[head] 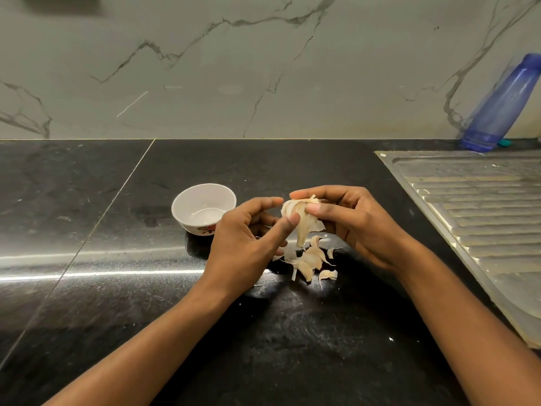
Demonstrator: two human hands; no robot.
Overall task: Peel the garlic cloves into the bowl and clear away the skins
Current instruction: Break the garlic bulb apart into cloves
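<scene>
No writing, brand, number or sign can be read anywhere. The small white ceramic bowl (202,200) carries only a red flower motif low on its outer wall, without lettering. The translucent blue plastic bottle (505,102) shows no legible label.

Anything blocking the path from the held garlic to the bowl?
Only the left hand itself, which grips the garlic together with the right hand, lies between it and the bowl. Loose skins sit below the garlic, off that line.
</scene>
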